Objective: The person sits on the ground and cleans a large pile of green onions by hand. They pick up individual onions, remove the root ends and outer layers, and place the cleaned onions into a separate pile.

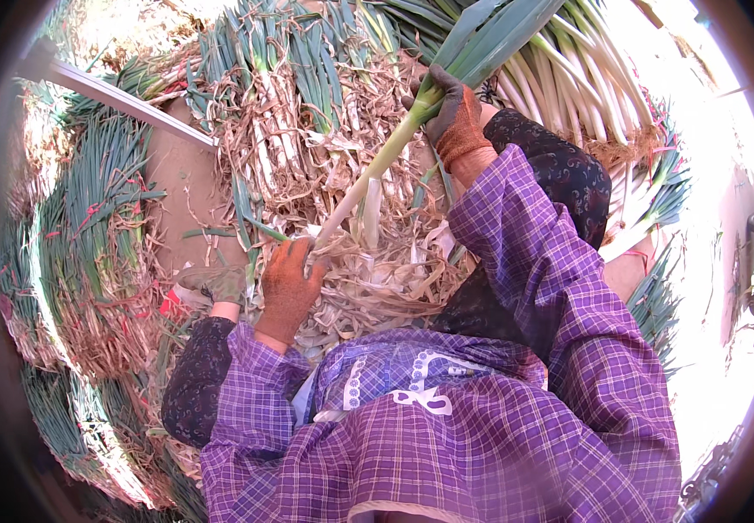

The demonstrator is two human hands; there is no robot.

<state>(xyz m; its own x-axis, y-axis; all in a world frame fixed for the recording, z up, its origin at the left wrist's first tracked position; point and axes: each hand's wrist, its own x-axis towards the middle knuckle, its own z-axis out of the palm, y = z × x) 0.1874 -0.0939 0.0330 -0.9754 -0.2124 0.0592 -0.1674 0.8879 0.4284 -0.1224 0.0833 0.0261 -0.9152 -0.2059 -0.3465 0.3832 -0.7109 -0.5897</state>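
A long green onion (377, 168) slants across the space before me, its green leaves up and to the right. My right hand (452, 114), in a brown work glove, grips it where the pale stalk meets the leaves. Lower down, my left hand (290, 284), in the same kind of glove, closes around the root end, which the fingers hide. Beneath the stalk lies a heap of dry, peeled onion skins (377, 287) between my legs. A short white piece of stalk (372, 212) stands out of that heap.
Untrimmed green onions with dry skins (278, 124) lie in rows ahead. Cleaner white-stalked onions (566, 85) are piled at upper right. Bundles with red ties (95, 209) line the left side. A metal bar (135, 108) juts in from the upper left.
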